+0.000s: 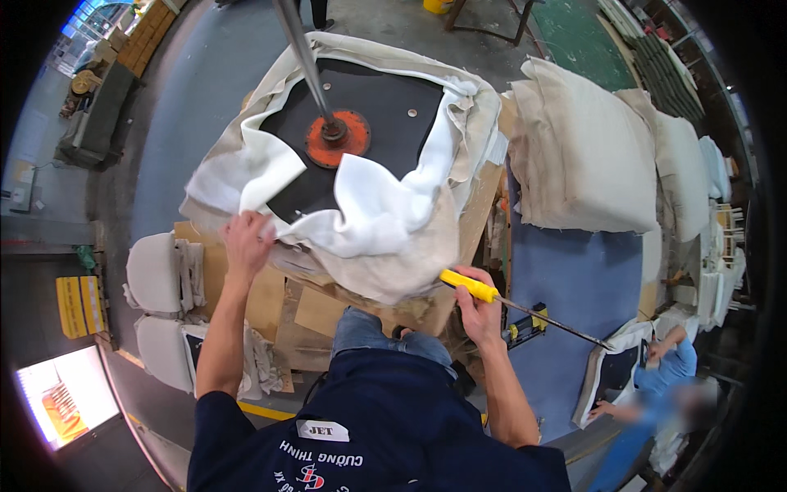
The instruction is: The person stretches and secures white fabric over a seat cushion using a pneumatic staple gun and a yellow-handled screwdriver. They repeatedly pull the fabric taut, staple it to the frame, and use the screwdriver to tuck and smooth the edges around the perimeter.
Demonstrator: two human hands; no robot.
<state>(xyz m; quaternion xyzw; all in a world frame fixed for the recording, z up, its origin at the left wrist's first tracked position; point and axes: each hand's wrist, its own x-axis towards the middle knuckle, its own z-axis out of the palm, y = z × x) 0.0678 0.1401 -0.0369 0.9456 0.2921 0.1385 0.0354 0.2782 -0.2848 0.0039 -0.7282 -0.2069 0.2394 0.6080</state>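
Observation:
In front of me lies a seat cushion with its black underside (377, 94) up. Loose white wadding (373, 217) and beige fabric (393, 266) bunch around its edges. A metal rod ending in an orange-red disc (351, 135) presses on the black face. My left hand (248, 243), slightly blurred, is closed at the near left edge, its fingers pinching the fabric and wadding. My right hand (477, 305) is wrapped round the yellow handle of a screwdriver (469, 285), close to the cushion's near right corner. The screwdriver's long shaft points right, away from the cushion.
Stacked beige cushions (586, 152) stand at the right on a blue-grey surface (566, 279). A yellow-and-black power tool (525, 325) lies below them. At the lower right a co-worker in a blue shirt (668, 369) handles another cushion. More covered cushions (156, 275) stand at left.

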